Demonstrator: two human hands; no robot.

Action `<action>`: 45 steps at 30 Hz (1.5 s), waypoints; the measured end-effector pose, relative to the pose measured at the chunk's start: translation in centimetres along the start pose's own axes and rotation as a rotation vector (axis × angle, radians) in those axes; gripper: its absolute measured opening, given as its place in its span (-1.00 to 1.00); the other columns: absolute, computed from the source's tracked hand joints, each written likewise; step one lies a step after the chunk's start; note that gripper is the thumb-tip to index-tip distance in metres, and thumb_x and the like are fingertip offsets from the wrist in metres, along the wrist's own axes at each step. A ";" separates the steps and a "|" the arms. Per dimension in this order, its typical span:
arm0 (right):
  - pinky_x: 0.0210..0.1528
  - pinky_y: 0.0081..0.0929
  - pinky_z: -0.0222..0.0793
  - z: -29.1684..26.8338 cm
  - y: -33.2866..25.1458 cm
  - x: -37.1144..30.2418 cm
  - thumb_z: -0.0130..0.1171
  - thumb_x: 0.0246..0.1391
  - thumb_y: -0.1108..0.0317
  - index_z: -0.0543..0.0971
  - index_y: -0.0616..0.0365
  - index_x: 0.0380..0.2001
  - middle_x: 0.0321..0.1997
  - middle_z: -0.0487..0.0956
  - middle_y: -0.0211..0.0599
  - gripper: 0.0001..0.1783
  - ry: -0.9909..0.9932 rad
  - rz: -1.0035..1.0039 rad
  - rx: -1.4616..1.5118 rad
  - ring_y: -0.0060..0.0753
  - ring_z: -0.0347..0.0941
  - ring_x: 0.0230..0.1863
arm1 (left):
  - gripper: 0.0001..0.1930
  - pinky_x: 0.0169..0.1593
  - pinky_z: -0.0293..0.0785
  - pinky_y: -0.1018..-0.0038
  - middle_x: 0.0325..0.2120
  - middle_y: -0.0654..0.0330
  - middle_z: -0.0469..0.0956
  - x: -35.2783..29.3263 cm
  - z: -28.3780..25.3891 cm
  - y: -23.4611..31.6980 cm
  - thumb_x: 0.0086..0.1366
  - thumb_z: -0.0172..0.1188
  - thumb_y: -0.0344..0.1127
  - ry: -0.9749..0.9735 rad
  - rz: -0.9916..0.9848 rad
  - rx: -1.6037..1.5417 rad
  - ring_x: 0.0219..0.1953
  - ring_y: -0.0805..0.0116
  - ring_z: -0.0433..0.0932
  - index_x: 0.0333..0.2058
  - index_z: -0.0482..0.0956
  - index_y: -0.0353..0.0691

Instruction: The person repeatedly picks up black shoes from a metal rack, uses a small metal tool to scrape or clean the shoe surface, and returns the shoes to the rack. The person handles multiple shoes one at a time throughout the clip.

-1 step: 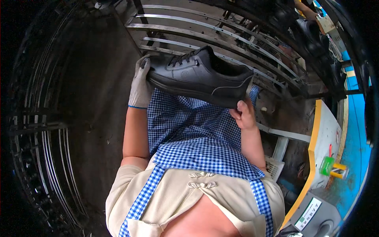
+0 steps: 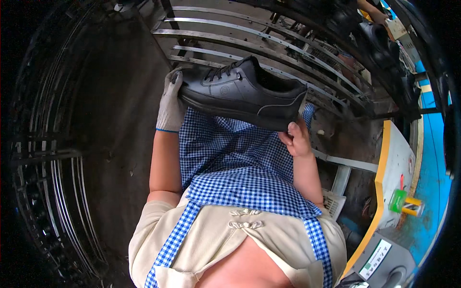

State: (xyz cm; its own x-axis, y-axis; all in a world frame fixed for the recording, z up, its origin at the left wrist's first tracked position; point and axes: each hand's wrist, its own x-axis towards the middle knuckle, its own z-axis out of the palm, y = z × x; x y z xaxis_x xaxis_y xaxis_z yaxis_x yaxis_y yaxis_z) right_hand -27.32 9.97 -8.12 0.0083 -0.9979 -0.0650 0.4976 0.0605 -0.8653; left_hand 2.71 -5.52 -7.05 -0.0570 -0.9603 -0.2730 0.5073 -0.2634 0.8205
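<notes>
A black lace-up shoe is held sideways in front of my apron, its toe to the left and its opening facing up and away. My left hand, in a pale knitted work glove, is closed around the toe. At the heel end, my bare right hand supports the shoe from below, its fingers curled and its thumb against the sole edge. Part of the right hand's fingers is hidden behind the heel. The shoe's laces are done up, and its thick sole faces me.
Beyond the shoe runs a rack of metal rails. More dark shoes stand at the upper right, near another person's arm. On my right are a white panel with a yellow edge and a blue surface bearing a green-and-yellow roll-shaped object.
</notes>
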 end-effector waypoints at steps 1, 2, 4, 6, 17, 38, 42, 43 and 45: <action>-0.74 -0.79 0.01 0.4 0.2 -0.1 0.19 0.12 0.14 0.35 0.17 0.09 -0.08 0.55 -0.29 -0.46 0.012 -0.019 -0.014 -0.76 0.11 -0.72 | -0.59 0.10 0.37 0.42 0.04 0.10 0.39 0.7 -1.4 -1.0 0.34 0.05 -0.27 -0.057 0.112 0.125 0.05 0.31 0.41 0.15 0.33 -0.14; -0.74 -0.79 0.00 0.8 0.0 -0.2 0.20 0.12 0.13 0.35 0.17 0.07 -0.09 0.55 -0.29 -0.47 0.026 -0.038 -0.030 -0.76 0.10 -0.74 | -0.59 0.10 0.37 0.42 0.04 0.10 0.38 2.0 -3.4 -2.6 0.34 0.05 -0.26 -0.117 0.222 0.249 0.06 0.30 0.40 0.15 0.34 -0.12; -0.74 -0.81 0.02 0.2 -0.1 -0.7 0.18 0.05 0.27 0.36 0.09 0.10 -0.05 0.54 -0.32 -0.48 0.209 0.085 0.060 -0.73 0.21 -0.65 | -0.59 0.12 0.37 0.41 0.09 0.10 0.36 2.3 -2.6 -3.0 0.35 0.05 -0.22 -0.199 0.313 0.397 0.11 0.26 0.38 0.15 0.35 -0.09; -0.73 -0.81 0.05 -0.4 -1.2 -1.4 0.17 -0.04 0.35 0.35 0.05 0.13 -0.02 0.53 -0.34 -0.42 0.364 0.046 0.155 -0.71 0.28 -0.58 | -0.50 -0.07 0.42 0.47 0.01 0.20 0.42 0.3 1.5 -1.7 0.33 0.10 -0.06 -0.230 0.119 0.094 -0.06 0.37 0.44 0.19 0.32 -0.07; -0.68 -0.71 0.15 -3.4 -20.2 -6.0 0.27 -0.01 0.10 0.45 0.09 -0.04 -0.27 0.54 -0.43 -0.50 1.012 -1.594 0.017 -0.72 0.26 -0.64 | -0.57 -0.44 0.42 0.57 -0.31 0.28 0.46 -2.8 2.5 -2.9 0.34 0.12 -0.16 -0.341 -0.050 0.049 -0.37 0.52 0.44 0.13 0.35 -0.17; -0.20 -0.38 0.41 -13.6 -40.8 2.4 0.33 -0.02 -0.02 0.51 0.10 -0.02 -0.37 0.60 -0.31 -0.43 1.466 -1.208 -1.093 -0.36 0.54 -0.27 | -0.74 -0.28 0.42 0.57 -0.27 0.27 0.52 -8.5 3.1 -3.4 0.33 0.05 -0.32 -0.298 -0.075 0.322 -0.29 0.50 0.46 -0.02 0.48 -0.18; 0.06 -0.18 0.37 -10.3 -40.0 5.2 0.38 -0.22 -0.21 0.33 0.08 0.21 0.06 0.49 -0.09 -0.03 1.476 -1.020 -1.293 -0.04 0.46 0.05 | -0.74 -0.32 0.43 0.57 -0.30 0.26 0.54 -8.1 2.9 -3.2 0.33 0.06 -0.33 -0.283 -0.187 0.278 -0.32 0.50 0.48 -0.03 0.49 -0.15; 0.10 -0.11 0.35 -10.2 -40.2 5.9 0.37 -0.24 -0.23 0.19 0.08 0.29 0.11 0.45 0.05 0.09 1.472 -0.965 -1.319 0.07 0.42 0.10 | -0.74 -0.33 0.44 0.56 -0.33 0.27 0.54 -7.9 2.6 -3.6 0.32 0.07 -0.33 -0.273 -0.144 0.284 -0.32 0.50 0.50 -0.03 0.50 -0.15; 0.12 -0.20 0.33 -9.9 -40.7 6.5 0.39 -0.21 -0.18 0.14 0.15 0.31 0.11 0.45 0.14 0.11 1.501 -0.928 -1.313 0.08 0.42 0.12 | -0.74 -0.31 0.44 0.57 -0.31 0.27 0.54 -8.6 3.6 -2.9 0.31 0.07 -0.33 -0.250 -0.168 0.270 -0.31 0.50 0.50 -0.03 0.51 -0.15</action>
State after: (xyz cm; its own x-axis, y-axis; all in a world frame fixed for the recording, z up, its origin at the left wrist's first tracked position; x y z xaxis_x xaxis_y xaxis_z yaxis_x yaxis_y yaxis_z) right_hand -56.13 1.29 21.74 -0.6234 -0.0338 0.7811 -0.7426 0.3381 -0.5781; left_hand -1.39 3.16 -5.22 -0.3447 -0.8856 -0.3113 0.2308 -0.4014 0.8863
